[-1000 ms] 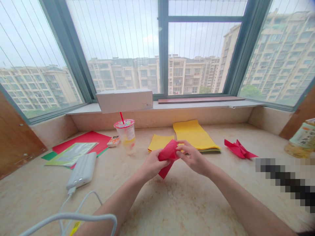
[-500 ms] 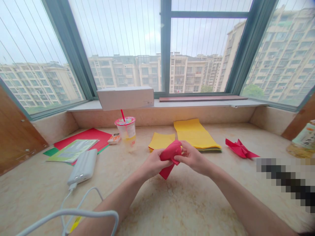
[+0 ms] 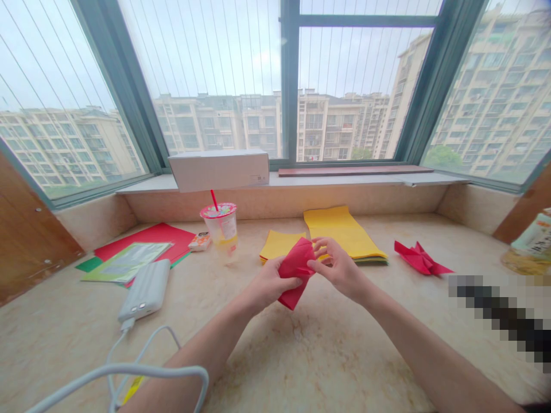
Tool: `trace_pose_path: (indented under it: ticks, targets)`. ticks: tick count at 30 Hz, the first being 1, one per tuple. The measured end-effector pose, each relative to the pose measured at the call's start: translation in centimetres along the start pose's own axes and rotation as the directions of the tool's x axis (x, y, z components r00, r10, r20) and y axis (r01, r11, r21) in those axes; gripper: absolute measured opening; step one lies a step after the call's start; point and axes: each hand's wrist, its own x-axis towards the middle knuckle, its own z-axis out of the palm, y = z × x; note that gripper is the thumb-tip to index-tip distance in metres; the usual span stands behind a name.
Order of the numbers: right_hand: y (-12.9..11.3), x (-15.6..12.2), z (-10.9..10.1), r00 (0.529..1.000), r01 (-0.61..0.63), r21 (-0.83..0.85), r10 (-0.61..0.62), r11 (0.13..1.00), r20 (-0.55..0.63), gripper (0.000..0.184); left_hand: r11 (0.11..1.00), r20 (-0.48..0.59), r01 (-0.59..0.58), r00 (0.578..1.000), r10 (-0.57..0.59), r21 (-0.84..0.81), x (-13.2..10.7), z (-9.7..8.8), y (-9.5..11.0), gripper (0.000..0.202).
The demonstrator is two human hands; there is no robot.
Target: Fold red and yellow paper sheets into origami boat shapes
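Observation:
My left hand [image 3: 267, 284] grips a sheet of folded red paper [image 3: 298, 261] above the tabletop, its thumb lying across the front. The paper stands tilted, with a flap at the top and a pointed lower part hanging below the thumb. At the paper's right edge, my right hand [image 3: 338, 265] has its thumb and bent fingertips on the upper flap. A small yellow paper stack [image 3: 279, 245] lies just behind the hands. Beside it is a larger yellow paper stack [image 3: 344, 235]. To the right rests a folded red paper piece [image 3: 419, 259] with pointed ends.
On the left lie red sheets [image 3: 166, 236], a green-white packet [image 3: 129, 261] and a white power bank [image 3: 146, 289] with a white cable [image 3: 129, 370]. A lidded cup [image 3: 221, 229] with a straw stands behind. A white box [image 3: 219, 172] sits on the sill; a jar [image 3: 531, 246] stands right.
The upper part of the red paper, rounded and bent over before, now stands flatter and more upright. My right hand's fingers have shifted slightly up along its edge.

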Motion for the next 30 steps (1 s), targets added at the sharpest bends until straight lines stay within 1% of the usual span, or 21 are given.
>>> trace_pose_path:
  ticks: [2,4,9,12,15,18,22,27,30]
  targets:
    - [0.1,-0.1,0.2,0.997,0.068,-0.076,-0.070,0.995,-0.012,0.025,1.000,-0.050,0.004,0.999,-0.004,0.012,0.1,-0.1,-0.1,0.038]
    - [0.1,-0.2,0.4,0.997,0.076,-0.091,-0.074,0.993,0.034,0.024,1.000,-0.088,0.008,0.996,-0.007,0.016,0.2,-0.2,-0.2,0.038]
    - [0.1,-0.3,1.0,0.987,0.009,-0.025,-0.005,1.000,0.162,0.029,1.000,-0.161,-0.003,0.987,0.001,-0.017,0.0,0.4,0.4,0.037]
    - [0.1,-0.3,1.0,0.982,-0.033,-0.011,0.034,0.999,0.188,0.028,0.999,-0.173,0.002,0.985,-0.008,-0.036,-0.1,0.8,0.8,0.037]
    - [0.0,-0.3,1.0,0.970,-0.128,0.006,0.124,0.992,0.208,0.028,0.999,-0.170,0.009,0.985,-0.017,-0.050,-0.2,0.9,0.8,0.039]
    - [-0.2,-0.3,1.0,0.967,-0.180,0.070,0.163,0.981,0.196,0.027,0.998,-0.148,0.008,0.989,-0.017,-0.059,-0.2,0.8,0.8,0.042]
    - [-0.5,-0.3,1.1,0.979,-0.155,0.151,0.131,0.976,0.155,0.023,0.994,-0.122,0.013,0.992,-0.026,-0.104,0.0,0.7,0.5,0.047]
    - [-0.4,0.0,1.0,0.983,-0.174,0.204,0.159,0.963,0.087,0.026,0.995,-0.161,0.014,0.986,-0.030,-0.095,0.1,0.8,0.2,0.048]
    - [-0.1,0.0,0.9,0.981,-0.192,0.213,0.179,0.958,0.080,0.031,0.995,-0.167,0.012,0.986,-0.029,-0.097,0.1,0.9,0.2,0.047]
